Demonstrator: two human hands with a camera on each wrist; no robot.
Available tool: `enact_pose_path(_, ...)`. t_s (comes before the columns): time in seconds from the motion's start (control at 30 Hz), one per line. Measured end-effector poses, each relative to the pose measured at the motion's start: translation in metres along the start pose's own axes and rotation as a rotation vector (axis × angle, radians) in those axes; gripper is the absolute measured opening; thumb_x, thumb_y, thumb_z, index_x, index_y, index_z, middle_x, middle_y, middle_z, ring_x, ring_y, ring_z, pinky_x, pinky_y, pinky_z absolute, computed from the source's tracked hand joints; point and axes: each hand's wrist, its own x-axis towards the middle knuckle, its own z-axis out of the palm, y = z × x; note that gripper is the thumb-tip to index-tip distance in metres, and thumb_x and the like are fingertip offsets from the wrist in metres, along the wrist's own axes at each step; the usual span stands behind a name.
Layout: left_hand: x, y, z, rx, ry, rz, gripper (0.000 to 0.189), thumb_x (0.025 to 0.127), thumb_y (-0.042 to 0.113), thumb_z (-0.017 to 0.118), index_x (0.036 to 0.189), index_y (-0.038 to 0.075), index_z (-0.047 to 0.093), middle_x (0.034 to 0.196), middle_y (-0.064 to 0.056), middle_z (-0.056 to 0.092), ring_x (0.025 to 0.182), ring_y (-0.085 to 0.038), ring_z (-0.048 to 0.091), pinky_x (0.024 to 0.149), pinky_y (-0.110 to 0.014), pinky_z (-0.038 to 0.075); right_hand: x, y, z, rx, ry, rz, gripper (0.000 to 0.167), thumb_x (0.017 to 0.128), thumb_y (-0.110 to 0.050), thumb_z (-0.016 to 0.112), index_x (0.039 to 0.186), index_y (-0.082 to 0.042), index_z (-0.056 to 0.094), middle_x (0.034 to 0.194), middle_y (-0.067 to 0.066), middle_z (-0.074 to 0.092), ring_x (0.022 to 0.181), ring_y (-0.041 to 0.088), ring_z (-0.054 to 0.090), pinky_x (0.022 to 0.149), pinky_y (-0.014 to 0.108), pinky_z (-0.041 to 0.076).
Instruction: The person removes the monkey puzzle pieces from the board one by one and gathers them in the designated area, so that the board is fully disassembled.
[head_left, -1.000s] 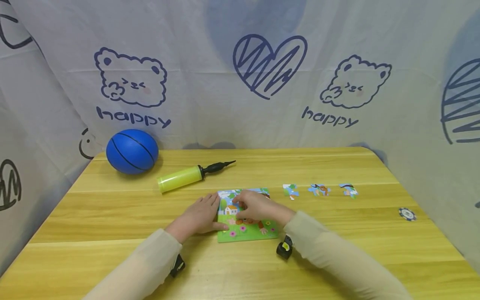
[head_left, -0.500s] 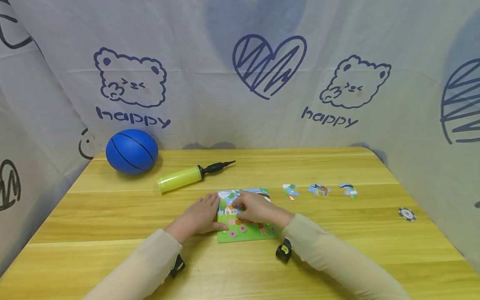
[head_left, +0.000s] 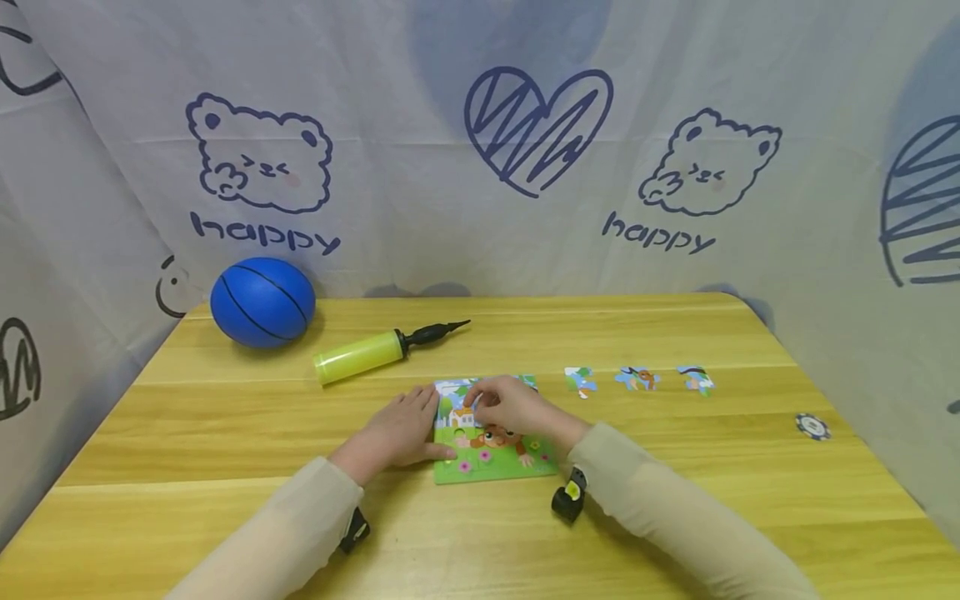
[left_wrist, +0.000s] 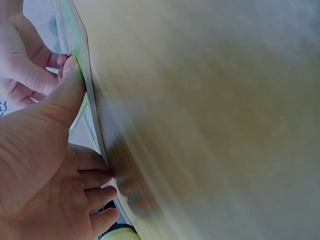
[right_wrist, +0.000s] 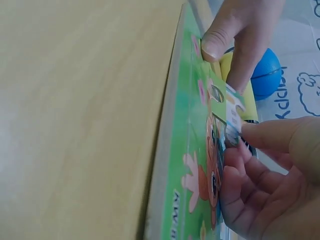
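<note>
A jigsaw puzzle board (head_left: 495,471) with a green meadow, flowers and a brown cartoon animal lies flat on the table. My left hand (head_left: 397,429) rests at the board's left edge, its thumb pressing on the green corner. My right hand (head_left: 517,410) is over the upper middle of the board, thumb and fingers pinching a puzzle piece (right_wrist: 233,112) with a house on it. In the right wrist view that piece stands tilted up from the board's surface. The left wrist view shows the left fingers (left_wrist: 97,200) lying along the board's side.
Loose puzzle pieces (head_left: 581,381) (head_left: 638,379) (head_left: 697,379) lie in a row right of the board. A poker chip (head_left: 813,427) lies farther right. Behind are a yellow-green hand pump (head_left: 360,357) and a blue ball (head_left: 262,302), with a printed curtain (head_left: 420,192) beyond the table.
The right fingers have risen slightly and drawn back with the house piece, whose lower edge has lifted. More of the animal's face now shows. The left hand has kept its place.
</note>
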Motion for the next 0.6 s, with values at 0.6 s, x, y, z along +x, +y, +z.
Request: enact_pose_path(0.6, 0.0, 0.0, 0.0, 0.007, -0.007, -0.003, 0.093, 0.084, 0.058, 0.052, 0.141, -0.01, 0.022, 0.147, -0.024, 0.016, 0.134, -0.037, 0.017, 0.109, -0.045, 0.016, -0.014, 0.01, -0.016, 0.092, 0.101, -0.082, 0.007, 0.09, -0.009, 0.059, 0.092, -0.004, 0.063, 0.076, 0.007, 0.059, 0.065, 0.018, 0.053, 0.055, 0.029, 0.047)
